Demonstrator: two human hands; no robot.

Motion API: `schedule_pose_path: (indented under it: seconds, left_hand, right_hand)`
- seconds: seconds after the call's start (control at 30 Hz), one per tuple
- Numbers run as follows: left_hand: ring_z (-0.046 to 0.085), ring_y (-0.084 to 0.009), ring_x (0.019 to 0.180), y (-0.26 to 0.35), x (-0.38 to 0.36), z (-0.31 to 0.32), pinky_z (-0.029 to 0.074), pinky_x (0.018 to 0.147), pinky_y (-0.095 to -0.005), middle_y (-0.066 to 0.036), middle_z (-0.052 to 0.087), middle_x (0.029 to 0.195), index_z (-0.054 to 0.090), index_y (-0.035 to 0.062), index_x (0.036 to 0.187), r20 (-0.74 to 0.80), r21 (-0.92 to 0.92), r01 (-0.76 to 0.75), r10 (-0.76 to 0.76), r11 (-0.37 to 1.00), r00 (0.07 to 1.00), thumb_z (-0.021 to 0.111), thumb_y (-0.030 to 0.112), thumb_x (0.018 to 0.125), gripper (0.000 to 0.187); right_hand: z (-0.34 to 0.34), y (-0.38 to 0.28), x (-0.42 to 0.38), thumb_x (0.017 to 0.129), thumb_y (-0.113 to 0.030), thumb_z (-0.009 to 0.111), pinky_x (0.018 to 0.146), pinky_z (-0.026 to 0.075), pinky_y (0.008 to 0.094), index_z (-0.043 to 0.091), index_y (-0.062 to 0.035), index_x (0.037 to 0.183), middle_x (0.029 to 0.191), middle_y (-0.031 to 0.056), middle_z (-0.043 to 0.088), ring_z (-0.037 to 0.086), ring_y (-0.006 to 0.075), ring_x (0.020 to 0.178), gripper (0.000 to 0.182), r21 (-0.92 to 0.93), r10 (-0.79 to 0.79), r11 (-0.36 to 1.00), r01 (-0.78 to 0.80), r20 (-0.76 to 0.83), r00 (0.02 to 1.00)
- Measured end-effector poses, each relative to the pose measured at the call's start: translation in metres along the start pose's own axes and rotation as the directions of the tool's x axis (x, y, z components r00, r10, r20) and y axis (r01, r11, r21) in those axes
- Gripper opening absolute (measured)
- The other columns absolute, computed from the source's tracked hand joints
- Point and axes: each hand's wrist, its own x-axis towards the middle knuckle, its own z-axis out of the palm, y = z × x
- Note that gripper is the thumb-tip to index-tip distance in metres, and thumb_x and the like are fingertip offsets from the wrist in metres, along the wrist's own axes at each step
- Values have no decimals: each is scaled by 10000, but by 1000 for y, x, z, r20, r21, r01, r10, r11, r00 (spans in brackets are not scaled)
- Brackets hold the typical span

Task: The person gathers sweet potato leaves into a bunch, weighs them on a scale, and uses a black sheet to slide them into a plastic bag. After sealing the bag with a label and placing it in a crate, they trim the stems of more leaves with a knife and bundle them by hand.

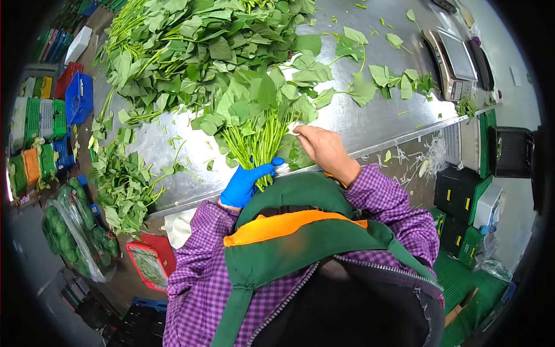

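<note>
My left hand [243,184], in a blue glove, is wrapped round the stems of a bunch of leafy greens [257,136] at the table's near edge. The bunch's leaves point away from me and its cut stem ends stick out below the glove. Just right of the stems is my right hand [324,149], bare, with thumb and fingers drawn together. Something thin and pale shows at its fingertips, too small to name. Beyond the bunch lies a big pile of the same greens [214,46].
The metal table [370,115] carries loose sprigs [399,81] and a weighing scale [454,61] at right. More greens [124,179] lie at its left corner. Below stand a red crate [151,260], a bag of greens [78,231] and stacked crates [459,188]. White strips [433,156] litter the floor.
</note>
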Motion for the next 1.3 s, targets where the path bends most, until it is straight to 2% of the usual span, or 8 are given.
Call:
schedule_pose_path:
  seconds: [0.43,0.53,0.63,0.77,0.83,0.9,1.2,1.3]
  left_hand:
    - [581,-117,762,5,-1,1,482,683,-269,-48,655,954,618,14,1097,73,208,-153,141,966,987,659,95,832,280]
    - [600,-131,773,-2,8,-13,492,695,-287,-48,661,940,621,12,1080,31,280,-182,181,942,983,663,92,832,264]
    - [641,-165,854,2,14,-34,502,734,-323,-66,679,905,623,0,1051,-44,753,-377,612,539,789,647,74,831,233]
    - [632,-269,779,66,17,-106,502,668,-356,-113,664,881,606,50,1162,202,914,-402,919,-53,339,596,15,795,369]
    - [604,-277,791,122,-15,-76,489,671,-363,-105,642,908,554,123,1273,539,809,-43,709,-587,455,588,6,760,528]
    - [597,-237,841,140,-19,-84,483,687,-347,-66,626,967,511,177,1330,626,702,54,652,-710,428,582,19,733,621]
    - [599,-236,835,169,-30,-92,488,702,-333,-47,623,1064,534,161,1302,711,530,122,518,-839,476,575,71,745,566]
    - [598,-230,831,169,-33,-91,487,688,-333,-44,624,1068,535,170,1303,729,516,101,498,-850,469,575,77,746,566]
  right_hand:
    - [-3,13,20,769,-102,614,615,481,376,585,-60,772,784,94,525,572,282,724,51,-141,-253,948,285,208,945]
    - [-4,20,18,821,-100,570,573,449,268,650,-24,918,756,40,579,542,155,621,147,362,114,907,-214,278,954]
    - [-14,35,26,839,-120,576,545,407,232,653,-7,907,712,-6,572,497,84,598,153,746,572,369,-555,288,768]
    - [-12,65,12,837,-160,598,540,415,225,663,-10,922,671,5,577,498,79,579,185,356,503,768,-532,179,845]
    - [-9,67,5,813,-194,650,627,486,293,660,-31,977,744,74,621,591,170,657,232,108,430,871,-479,305,850]
    - [-3,51,-3,779,-224,701,755,502,374,650,-48,1016,904,134,650,639,284,821,299,-280,367,918,-280,336,867]
    - [16,28,4,742,-130,712,789,481,416,632,-45,975,942,146,624,607,330,897,261,-143,446,894,-425,178,877]
    - [36,40,14,728,-92,699,793,474,407,618,-49,990,971,136,600,578,314,933,278,-209,114,972,-107,23,993]
